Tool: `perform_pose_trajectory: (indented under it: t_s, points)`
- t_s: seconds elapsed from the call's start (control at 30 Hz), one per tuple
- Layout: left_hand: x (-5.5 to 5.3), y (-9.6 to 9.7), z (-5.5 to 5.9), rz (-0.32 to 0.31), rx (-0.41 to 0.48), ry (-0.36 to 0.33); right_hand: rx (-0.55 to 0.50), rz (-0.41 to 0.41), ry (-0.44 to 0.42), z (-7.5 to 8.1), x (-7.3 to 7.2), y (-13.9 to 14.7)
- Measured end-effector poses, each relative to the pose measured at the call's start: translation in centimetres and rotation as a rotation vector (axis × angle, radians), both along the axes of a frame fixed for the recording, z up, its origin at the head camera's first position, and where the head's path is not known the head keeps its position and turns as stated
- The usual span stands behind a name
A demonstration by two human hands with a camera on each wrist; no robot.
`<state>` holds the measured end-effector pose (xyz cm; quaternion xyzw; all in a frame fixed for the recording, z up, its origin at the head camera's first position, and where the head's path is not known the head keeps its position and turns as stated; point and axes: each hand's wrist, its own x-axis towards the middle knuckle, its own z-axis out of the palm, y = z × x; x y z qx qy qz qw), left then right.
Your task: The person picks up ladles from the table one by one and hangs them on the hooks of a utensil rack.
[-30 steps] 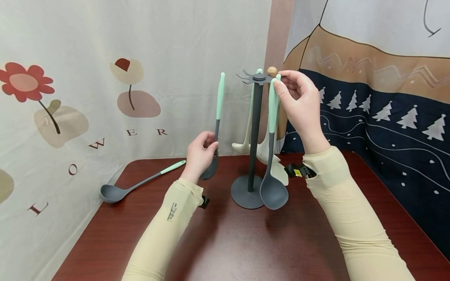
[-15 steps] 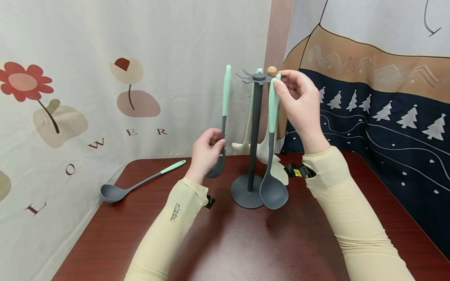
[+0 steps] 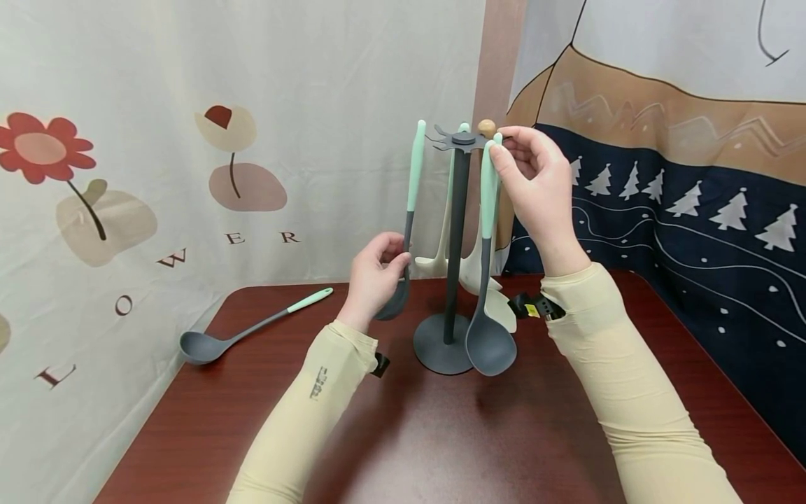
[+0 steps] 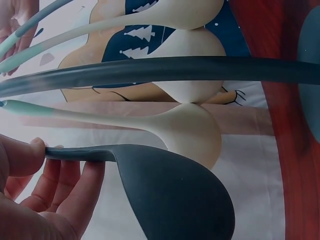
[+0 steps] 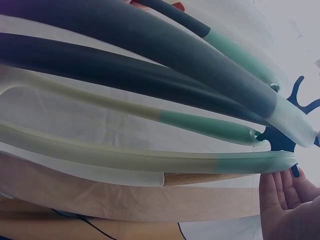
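Observation:
My left hand (image 3: 373, 280) pinches the grey shaft of a ladle (image 3: 415, 168) with a mint handle, held upright just left of the utensil rack (image 3: 456, 245). In the left wrist view the ladle's grey bowl (image 4: 175, 185) hangs below my fingers. The handle tip is close beside the rack's hooks, apart from them as far as I can see. At the top right of the rack, my right hand (image 3: 535, 185) pinches a hook end between thumb and fingers, by the hung handles. Another grey ladle (image 3: 491, 343) hangs at the front; cream-headed utensils (image 3: 434, 264) hang behind.
A third grey ladle (image 3: 204, 346) with a mint handle lies on the red-brown table (image 3: 441, 441) at the left. The rack's round base (image 3: 434, 350) stands near the middle. Printed curtains (image 3: 346, 84) close off the back and right.
My left hand has carried the ladle to the right, closer to the rack; its handle rose, then dipped slightly. The right hand has stayed in place on the rack.

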<state>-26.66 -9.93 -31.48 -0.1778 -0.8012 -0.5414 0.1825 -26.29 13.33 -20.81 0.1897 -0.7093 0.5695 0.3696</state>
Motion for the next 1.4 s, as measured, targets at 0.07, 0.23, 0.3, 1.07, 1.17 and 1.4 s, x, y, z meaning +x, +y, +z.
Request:
perform_pose_trajectory:
  t_s: [0.07, 0.23, 0.3, 1.07, 1.17, 1.4]
  points:
    - [0.0, 0.1, -0.1, -0.001, -0.009, 0.007, -0.004, 0.001, -0.003, 0.0, 0.0, 0.0]
    - [0.1, 0.3, -0.3, -0.014, -0.005, 0.009, -0.001, -0.002, 0.002, -0.1, -0.1, 0.0]
    - [0.2, 0.4, -0.3, -0.021, -0.006, 0.009, -0.001, -0.002, 0.001, -0.1, -0.1, 0.0]
    - [0.0, 1.7, -1.0, -0.033, -0.060, -0.020, -0.008, 0.016, 0.014, 0.0, 0.3, -0.1]
    - [-0.1, 1.8, -1.0, -0.032, -0.064, -0.017, -0.009, 0.019, 0.015, 0.0, 0.3, -0.1]
    - [-0.2, 2.3, -1.1, -0.028, -0.082, -0.010, -0.007, 0.012, 0.006, 0.0, 0.2, -0.1]
